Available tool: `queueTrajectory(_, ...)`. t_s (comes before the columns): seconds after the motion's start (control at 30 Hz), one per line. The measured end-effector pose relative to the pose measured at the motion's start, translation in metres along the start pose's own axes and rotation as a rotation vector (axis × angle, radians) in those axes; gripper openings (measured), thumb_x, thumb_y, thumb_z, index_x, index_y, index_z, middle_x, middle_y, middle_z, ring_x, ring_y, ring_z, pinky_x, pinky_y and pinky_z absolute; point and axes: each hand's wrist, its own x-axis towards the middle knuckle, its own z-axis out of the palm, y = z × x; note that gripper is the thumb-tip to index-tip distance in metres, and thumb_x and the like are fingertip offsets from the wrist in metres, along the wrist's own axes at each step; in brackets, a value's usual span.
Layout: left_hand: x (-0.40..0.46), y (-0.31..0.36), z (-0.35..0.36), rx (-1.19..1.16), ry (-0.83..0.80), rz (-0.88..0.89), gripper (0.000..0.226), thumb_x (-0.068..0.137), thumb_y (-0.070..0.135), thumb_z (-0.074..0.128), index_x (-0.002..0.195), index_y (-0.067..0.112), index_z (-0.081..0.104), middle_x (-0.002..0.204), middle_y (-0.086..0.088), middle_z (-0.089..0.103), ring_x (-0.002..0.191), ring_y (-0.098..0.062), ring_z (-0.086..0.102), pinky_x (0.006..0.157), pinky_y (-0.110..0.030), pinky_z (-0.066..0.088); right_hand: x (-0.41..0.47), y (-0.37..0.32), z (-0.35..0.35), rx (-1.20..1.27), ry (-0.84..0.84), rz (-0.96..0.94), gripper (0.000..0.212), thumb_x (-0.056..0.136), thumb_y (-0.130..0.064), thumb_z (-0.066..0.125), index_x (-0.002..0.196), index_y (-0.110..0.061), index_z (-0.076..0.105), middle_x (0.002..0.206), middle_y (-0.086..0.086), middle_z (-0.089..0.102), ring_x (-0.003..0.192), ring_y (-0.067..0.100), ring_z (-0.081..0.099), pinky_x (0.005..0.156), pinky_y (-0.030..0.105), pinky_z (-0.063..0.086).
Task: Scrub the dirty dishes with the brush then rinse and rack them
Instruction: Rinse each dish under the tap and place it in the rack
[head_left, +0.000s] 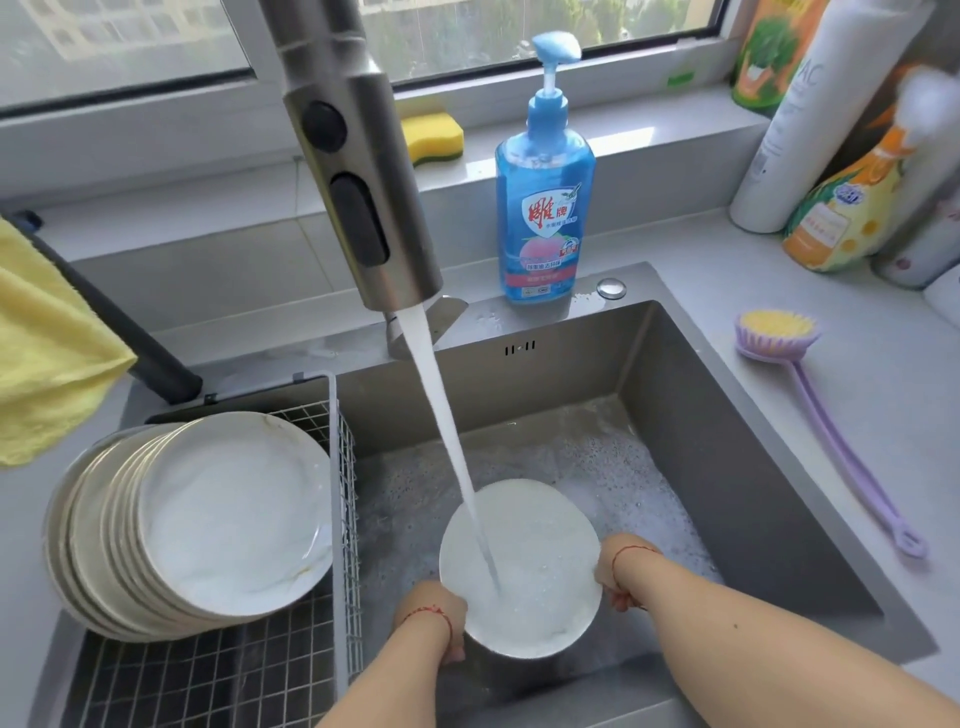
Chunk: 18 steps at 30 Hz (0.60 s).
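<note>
A white plate (540, 545) is tilted in the steel sink (727, 415) under a stream of water from the faucet (358, 156). My left hand (441, 618) grips the plate's lower left rim, and my right hand (615, 571) grips its right rim; the fingers are mostly hidden behind the plate. Several white plates (208, 519) lean stacked in the wire rack (343, 493) on the sink's left side. The purple dish brush (800, 374) with yellow bristles lies on the counter to the right of the sink.
Soapy water covers the sink bottom. A blue dish-soap bottle (545, 192) stands behind the sink, with a yellow sponge (431, 136) on the window sill. Several bottles (841, 197) crowd the back right corner. A yellow cloth (47, 353) hangs at left.
</note>
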Motion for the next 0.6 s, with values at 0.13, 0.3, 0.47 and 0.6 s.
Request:
queueTrajectory(0.13, -0.012, 0.000, -0.006, -0.256, -0.091, -0.098, 0.023, 0.093, 0.002, 0.045, 0.110, -0.001, 0.061, 0.068, -0.013, 0.070, 0.074, -0.033, 0.074, 0.052, -0.031, 0.058, -0.008, 0.002, -0.005, 0.128, -0.042, -0.003, 0.025, 0.087, -0.006, 0.042, 0.068, -0.005, 0.058, 0.059, 0.005, 0.059, 0.052, 0.014, 0.057, 0.050, 0.021, 0.045)
queueTrajectory(0.3, -0.022, 0.003, -0.004, -0.753, -0.087, -0.117, 0.030, 0.093, -0.009, 0.043, 0.120, -0.005, 0.055, 0.106, -0.023, 0.068, 0.082, -0.036, 0.069, 0.050, -0.039, 0.059, -0.018, 0.003, -0.011, 0.211, -0.079, -0.004, 0.029, 0.088, -0.008, 0.044, 0.065, -0.001, 0.062, 0.045, 0.005, 0.062, 0.052, 0.014, 0.061, 0.049, 0.020, 0.047)
queueTrajectory(0.47, -0.051, 0.016, -0.013, -1.077, -0.170, -0.087, 0.030, 0.092, -0.016, 0.038, 0.118, -0.010, 0.051, 0.099, -0.024, 0.066, 0.084, -0.039, 0.064, 0.054, -0.046, 0.060, -0.033, 0.003, -0.020, 0.471, -0.029, -0.001, 0.021, 0.084, -0.004, 0.047, 0.071, 0.003, 0.062, 0.050, 0.013, 0.064, 0.054, 0.026, 0.066, 0.050, 0.026, 0.055)
queueTrajectory(0.6, -0.071, 0.018, -0.019, -1.242, -0.265, -0.106, 0.039, 0.087, -0.021, 0.031, 0.120, -0.010, 0.048, 0.098, -0.025, 0.063, 0.085, -0.042, 0.061, 0.040, -0.044, 0.055, -0.058, 0.000, -0.033, 0.558, 0.070, -0.070, 0.016, 0.081, -0.001, 0.048, 0.071, 0.002, 0.061, 0.054, 0.017, 0.064, 0.060, 0.035, 0.070, 0.065, 0.042, 0.060)
